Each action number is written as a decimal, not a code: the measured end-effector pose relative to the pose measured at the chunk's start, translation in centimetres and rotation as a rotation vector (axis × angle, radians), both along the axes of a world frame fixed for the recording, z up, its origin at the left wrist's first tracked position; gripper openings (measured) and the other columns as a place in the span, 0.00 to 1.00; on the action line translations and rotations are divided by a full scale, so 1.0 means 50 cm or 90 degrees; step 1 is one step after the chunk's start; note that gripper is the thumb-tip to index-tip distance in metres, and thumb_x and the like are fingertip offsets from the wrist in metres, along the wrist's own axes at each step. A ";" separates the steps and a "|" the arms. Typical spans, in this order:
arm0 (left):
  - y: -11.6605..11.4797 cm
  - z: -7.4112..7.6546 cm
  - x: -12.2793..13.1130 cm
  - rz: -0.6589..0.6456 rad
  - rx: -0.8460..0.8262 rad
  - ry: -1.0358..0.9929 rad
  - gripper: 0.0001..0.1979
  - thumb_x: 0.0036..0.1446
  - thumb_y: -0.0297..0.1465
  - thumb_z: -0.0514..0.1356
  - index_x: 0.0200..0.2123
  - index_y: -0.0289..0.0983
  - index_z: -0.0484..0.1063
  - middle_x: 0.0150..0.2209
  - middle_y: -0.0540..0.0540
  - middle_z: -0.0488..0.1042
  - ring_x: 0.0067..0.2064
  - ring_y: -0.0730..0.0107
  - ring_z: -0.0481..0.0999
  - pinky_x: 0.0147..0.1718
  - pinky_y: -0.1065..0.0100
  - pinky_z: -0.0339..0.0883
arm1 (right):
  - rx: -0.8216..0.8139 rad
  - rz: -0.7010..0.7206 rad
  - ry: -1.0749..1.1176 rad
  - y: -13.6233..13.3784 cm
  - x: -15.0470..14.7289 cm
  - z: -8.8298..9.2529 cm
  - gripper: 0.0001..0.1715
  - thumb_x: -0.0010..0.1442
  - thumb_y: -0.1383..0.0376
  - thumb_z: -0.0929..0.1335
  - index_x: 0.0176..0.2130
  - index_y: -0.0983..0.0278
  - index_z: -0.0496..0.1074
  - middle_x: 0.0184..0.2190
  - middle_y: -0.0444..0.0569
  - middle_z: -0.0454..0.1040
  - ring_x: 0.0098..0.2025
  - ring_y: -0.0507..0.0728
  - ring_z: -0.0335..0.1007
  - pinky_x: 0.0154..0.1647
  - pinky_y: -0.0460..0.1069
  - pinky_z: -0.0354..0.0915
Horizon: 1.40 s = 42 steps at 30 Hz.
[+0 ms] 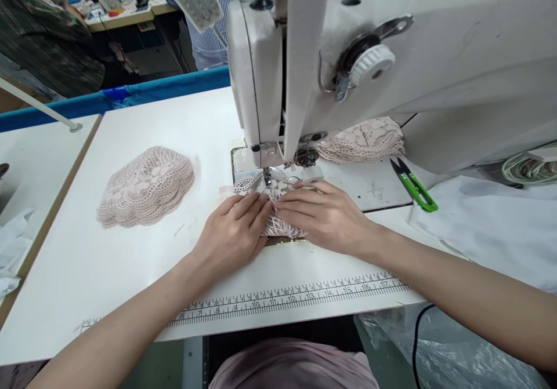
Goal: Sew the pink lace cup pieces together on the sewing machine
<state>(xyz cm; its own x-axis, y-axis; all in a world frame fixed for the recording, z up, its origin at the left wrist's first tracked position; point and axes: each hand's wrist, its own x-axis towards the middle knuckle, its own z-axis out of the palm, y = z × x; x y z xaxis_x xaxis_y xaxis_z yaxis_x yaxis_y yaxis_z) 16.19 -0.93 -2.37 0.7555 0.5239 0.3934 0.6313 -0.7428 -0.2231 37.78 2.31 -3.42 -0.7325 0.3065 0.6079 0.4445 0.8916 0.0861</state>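
Observation:
A piece of pale pink lace point(278, 225) lies under the presser foot point(267, 177) of a white sewing machine point(265, 76). My left hand point(235, 229) rests on the lace's left side, its fingers stretched toward the foot. From the right, my right hand point(324, 215) lies flat on the same piece with its fingers extended. The fingertips of both hands nearly meet just in front of the foot. Parts of the lace are hidden beneath the fingers. Left of my hands sits a stack of scalloped lace pieces point(145, 186).
More lace point(363, 140) lies behind the needle area. Green thread snips point(413, 185) and white fabric point(491, 215) are at the right. A printed ruler point(287, 298) runs along the table's front edge. Beyond the blue cloth edging point(174, 90), a person in a striped garment point(208, 29) stands.

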 end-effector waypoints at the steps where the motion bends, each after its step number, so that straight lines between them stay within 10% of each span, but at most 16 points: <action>1: 0.001 -0.001 0.000 0.000 0.001 0.001 0.15 0.61 0.27 0.56 0.48 0.26 0.74 0.49 0.36 0.77 0.52 0.55 0.76 0.48 0.57 0.73 | -0.001 -0.002 -0.001 0.000 0.000 0.000 0.13 0.63 0.77 0.64 0.37 0.64 0.75 0.37 0.43 0.81 0.42 0.52 0.76 0.49 0.51 0.67; 42: 0.019 0.000 -0.012 -0.005 -0.044 -0.043 0.15 0.64 0.27 0.53 0.51 0.32 0.73 0.48 0.41 0.78 0.51 0.60 0.78 0.61 0.43 0.60 | 0.006 -0.043 -0.045 0.004 -0.004 -0.003 0.15 0.66 0.74 0.61 0.41 0.63 0.76 0.42 0.45 0.80 0.47 0.54 0.74 0.55 0.55 0.64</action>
<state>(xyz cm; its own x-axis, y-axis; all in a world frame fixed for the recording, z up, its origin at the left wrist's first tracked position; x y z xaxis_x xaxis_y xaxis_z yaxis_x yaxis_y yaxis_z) 15.59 0.04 -2.36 0.7325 0.5460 0.4066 0.6375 -0.7597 -0.1282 37.58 2.51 -3.57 -0.7518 0.3512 0.5581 0.4958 0.8590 0.1273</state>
